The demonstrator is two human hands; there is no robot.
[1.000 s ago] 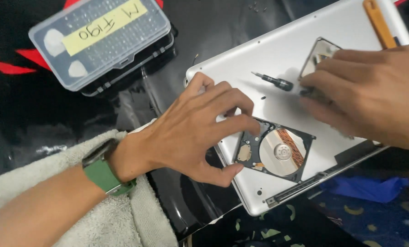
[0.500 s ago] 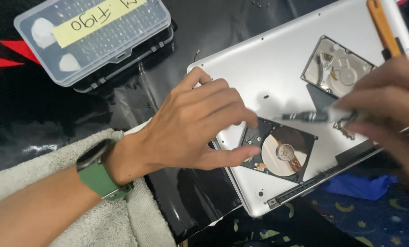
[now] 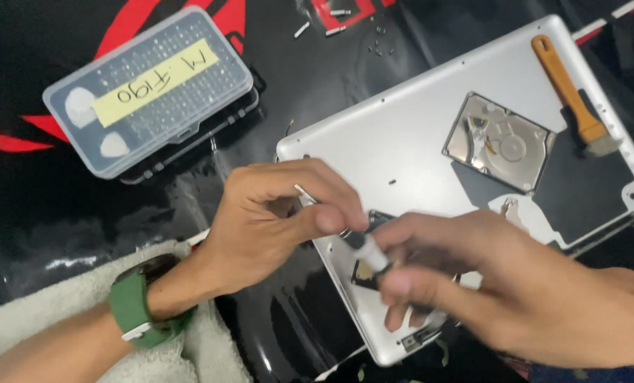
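Since half a second ago, both hands have come together over the lower hard drive (image 3: 365, 273); the left hand (image 3: 274, 220), which lay flat beside the drive with its fingers spread, has curled in, and the right hand (image 3: 501, 284) has drawn in from the right edge with the screwdriver (image 3: 370, 252).

From the head camera, the left hand's fingers are bent together, thumb tip pressing against the dark upper part of the screwdriver, just beside the right hand. A green watch band (image 3: 136, 312) circles the left wrist, which rests on a white towel (image 3: 40, 319). The right hand's fingers are clamped on the screwdriver's pale handle, pinched between thumb and forefinger; the shaft is tilted, and its tip is hidden, so whether it touches the drive cannot be told. The lower hard drive lies on the silver laptop shell (image 3: 402, 142), mostly covered by both hands, only a dark corner showing.

Farther up the shell, well apart from the hands, a second open hard drive (image 3: 498, 142) shows its shiny platter. An orange-handled brush (image 3: 569, 92) lies near the shell's right edge. On the black surface (image 3: 47, 206) at upper left sits a clear plastic bit case (image 3: 150, 89) with a yellow label. Small loose screws (image 3: 331, 21) lie at the top.
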